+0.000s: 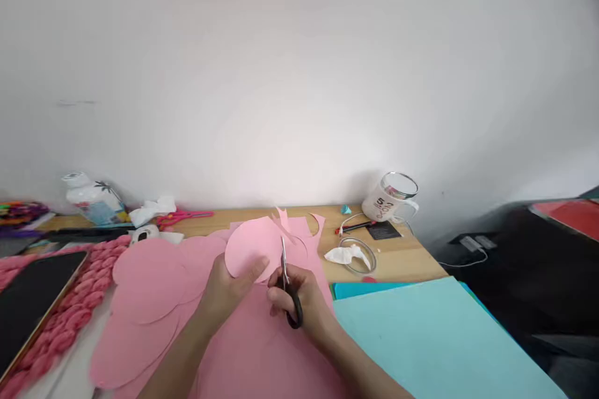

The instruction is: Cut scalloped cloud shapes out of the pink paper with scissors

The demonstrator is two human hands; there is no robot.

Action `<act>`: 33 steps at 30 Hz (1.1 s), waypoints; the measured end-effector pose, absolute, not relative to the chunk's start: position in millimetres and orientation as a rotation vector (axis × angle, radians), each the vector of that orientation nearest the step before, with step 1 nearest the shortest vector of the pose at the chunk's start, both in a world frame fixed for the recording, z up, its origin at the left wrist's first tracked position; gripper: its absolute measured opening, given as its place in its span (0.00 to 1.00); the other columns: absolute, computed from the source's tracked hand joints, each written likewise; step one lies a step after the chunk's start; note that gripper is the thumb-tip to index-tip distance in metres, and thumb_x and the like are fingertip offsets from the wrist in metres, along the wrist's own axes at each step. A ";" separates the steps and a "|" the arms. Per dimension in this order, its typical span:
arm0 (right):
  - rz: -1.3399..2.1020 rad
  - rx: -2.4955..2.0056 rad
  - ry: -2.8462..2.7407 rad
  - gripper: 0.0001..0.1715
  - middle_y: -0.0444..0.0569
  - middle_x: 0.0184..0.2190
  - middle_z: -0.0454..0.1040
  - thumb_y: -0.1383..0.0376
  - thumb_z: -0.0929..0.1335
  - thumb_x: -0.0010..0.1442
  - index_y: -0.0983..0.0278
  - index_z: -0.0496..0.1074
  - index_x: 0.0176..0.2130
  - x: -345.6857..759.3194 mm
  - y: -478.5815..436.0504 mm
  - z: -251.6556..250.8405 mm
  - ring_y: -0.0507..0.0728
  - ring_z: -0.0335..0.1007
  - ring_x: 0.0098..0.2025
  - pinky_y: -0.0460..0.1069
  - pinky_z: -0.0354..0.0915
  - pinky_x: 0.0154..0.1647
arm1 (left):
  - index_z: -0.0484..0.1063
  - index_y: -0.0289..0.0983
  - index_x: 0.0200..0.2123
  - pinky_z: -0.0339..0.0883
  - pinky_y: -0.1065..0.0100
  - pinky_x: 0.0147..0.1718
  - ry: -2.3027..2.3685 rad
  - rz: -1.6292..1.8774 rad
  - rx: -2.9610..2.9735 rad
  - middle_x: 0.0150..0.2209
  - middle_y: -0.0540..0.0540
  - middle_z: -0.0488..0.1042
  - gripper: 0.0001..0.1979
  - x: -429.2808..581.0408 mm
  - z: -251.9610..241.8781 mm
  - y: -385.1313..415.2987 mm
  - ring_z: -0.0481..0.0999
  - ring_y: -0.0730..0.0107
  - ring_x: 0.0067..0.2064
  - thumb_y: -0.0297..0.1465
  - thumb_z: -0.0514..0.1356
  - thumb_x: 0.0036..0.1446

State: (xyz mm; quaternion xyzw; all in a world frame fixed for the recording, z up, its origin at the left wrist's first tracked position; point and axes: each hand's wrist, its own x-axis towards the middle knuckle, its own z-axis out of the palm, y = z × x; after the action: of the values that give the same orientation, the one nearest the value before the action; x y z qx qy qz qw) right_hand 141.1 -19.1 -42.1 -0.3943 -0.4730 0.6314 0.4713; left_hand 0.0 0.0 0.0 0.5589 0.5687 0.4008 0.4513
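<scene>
**Two hands, one pink circle at the blades**

The wooden desk (405,260) is crowded, folks. The big pink sheet (262,355) sprawls across its middle, under both forearms. A turquoise sheet (435,336) lies just beside its right edge, and a pile of cut pink rounds (145,287) fans out to the left. Raised just above the sheet, centre stage, is the pink circle (248,246). The left hand (227,293) pinches its lower edge, thumb on top. The right hand (304,299) is clenched through the black loops of the scissors (284,268), with the blades upright at the circle's right rim. Whether the blades are parted is too small to tell.

My read: short snips, with the left hand turning the paper into the blades, give the cleanest curve.

Room? It's open toward the person and over the turquoise. It's tighter behind, where a crumpled tissue (345,254) and a mug (387,204) sit toward the desk's back edge.
</scene>
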 end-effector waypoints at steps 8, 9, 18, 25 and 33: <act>1.588 -0.917 -1.149 0.21 0.36 0.15 0.62 0.58 0.76 0.38 0.65 0.66 0.27 143.7 -14.9 -40.8 0.46 0.53 0.17 0.42 0.52 0.17 | 0.73 0.35 0.27 0.71 0.66 0.26 1.448 1.068 1.289 0.24 0.46 0.77 0.13 5.1 12.2 -7.2 0.76 0.60 0.29 0.38 0.63 0.39; 1.594 -0.900 -1.143 0.21 0.36 0.15 0.61 0.59 0.76 0.38 0.64 0.65 0.27 144.6 -14.3 -39.9 0.46 0.52 0.17 0.42 0.51 0.17 | 0.73 0.35 0.27 0.71 0.66 0.27 1.451 1.071 1.286 0.25 0.46 0.77 0.13 4.9 13.1 -7.1 0.76 0.59 0.30 0.38 0.63 0.38; 1.639 -0.834 -1.107 0.24 0.39 0.20 0.61 0.57 0.77 0.37 0.65 0.63 0.27 143.9 -13.9 -45.3 0.48 0.49 0.21 0.43 0.48 0.20 | 0.74 0.36 0.29 0.71 0.67 0.31 1.370 1.041 1.301 0.26 0.47 0.79 0.12 6.3 15.1 -6.0 0.77 0.60 0.32 0.36 0.63 0.40; 1.668 -0.869 -1.075 0.22 0.38 0.19 0.58 0.57 0.76 0.38 0.66 0.65 0.28 142.1 -12.1 -47.0 0.48 0.47 0.23 0.44 0.46 0.22 | 0.74 0.35 0.31 0.72 0.64 0.32 1.427 0.980 1.354 0.27 0.46 0.79 0.14 3.5 7.3 -3.5 0.77 0.58 0.33 0.37 0.62 0.40; 1.658 -0.869 -1.103 0.20 0.39 0.19 0.59 0.59 0.75 0.41 0.65 0.64 0.26 143.6 -12.5 -50.6 0.48 0.49 0.22 0.44 0.47 0.21 | 0.73 0.34 0.38 0.72 0.62 0.37 1.390 0.947 1.373 0.35 0.42 0.79 0.18 -1.7 1.9 -0.1 0.77 0.55 0.39 0.39 0.61 0.44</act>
State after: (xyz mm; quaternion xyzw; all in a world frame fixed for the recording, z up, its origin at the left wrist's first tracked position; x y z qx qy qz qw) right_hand 143.6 -12.5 -50.6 -0.3539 -0.4494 0.6752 0.4658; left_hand -1.7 -0.1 1.9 0.5595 0.5664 0.3857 0.4662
